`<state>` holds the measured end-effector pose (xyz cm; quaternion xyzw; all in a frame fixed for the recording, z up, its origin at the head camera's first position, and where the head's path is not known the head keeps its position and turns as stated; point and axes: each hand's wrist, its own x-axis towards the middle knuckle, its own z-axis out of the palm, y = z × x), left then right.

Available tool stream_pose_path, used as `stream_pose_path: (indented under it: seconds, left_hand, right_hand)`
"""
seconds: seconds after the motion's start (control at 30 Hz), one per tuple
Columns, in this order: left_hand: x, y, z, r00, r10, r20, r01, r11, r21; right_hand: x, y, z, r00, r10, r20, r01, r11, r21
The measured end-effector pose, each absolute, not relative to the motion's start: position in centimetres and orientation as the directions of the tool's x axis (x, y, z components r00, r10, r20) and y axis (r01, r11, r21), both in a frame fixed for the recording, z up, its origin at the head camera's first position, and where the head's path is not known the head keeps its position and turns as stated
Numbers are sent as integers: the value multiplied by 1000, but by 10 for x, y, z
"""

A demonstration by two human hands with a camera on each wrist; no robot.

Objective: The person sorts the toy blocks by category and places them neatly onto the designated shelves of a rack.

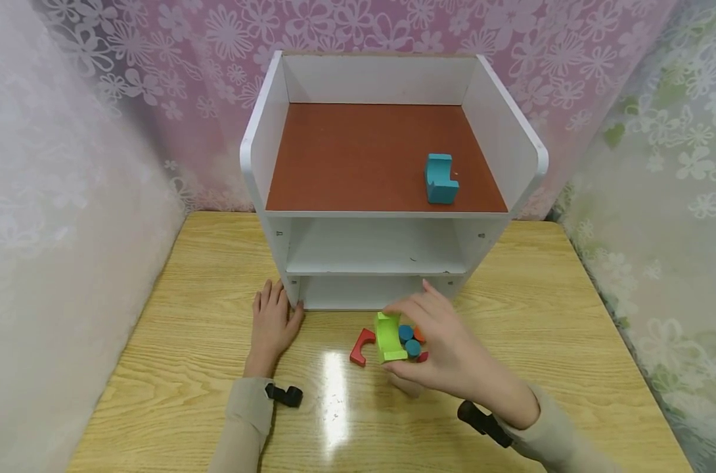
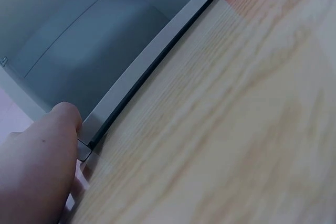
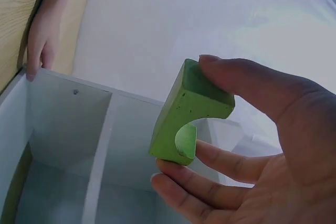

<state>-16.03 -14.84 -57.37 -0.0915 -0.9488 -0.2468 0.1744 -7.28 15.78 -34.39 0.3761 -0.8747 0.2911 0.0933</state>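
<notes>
Between thumb and fingertips, my right hand (image 1: 443, 341) pinches a green arch block (image 1: 389, 338), raised over the table in front of the shelf. The right wrist view shows the block (image 3: 191, 114) with its curved cutout towards the palm. My left hand (image 1: 272, 325) rests on the table, its thumb and fingers around the lower left front corner of the white shelf (image 1: 376, 244). A red arch block (image 1: 362, 347) lies just left of the green one. Blue round blocks (image 1: 413, 348) and orange and red pieces are partly hidden behind the right hand. A teal arch block (image 1: 441, 180) sits on the brown top.
The shelf has raised side walls and two white compartments under its brown top board (image 1: 358, 157). It stands on a wooden table (image 1: 180, 368). Flowered curtains (image 1: 346, 26) hang behind and at both sides.
</notes>
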Motion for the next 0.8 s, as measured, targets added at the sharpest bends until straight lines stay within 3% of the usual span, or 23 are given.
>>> stream_pose_path:
  seconds: [0.8]
  left_hand:
    - [-161, -150, -576, -921, 89, 379, 264, 857, 442]
  right_hand:
    - [-84, 158, -255, -541, -669, 510, -841, 428, -331]
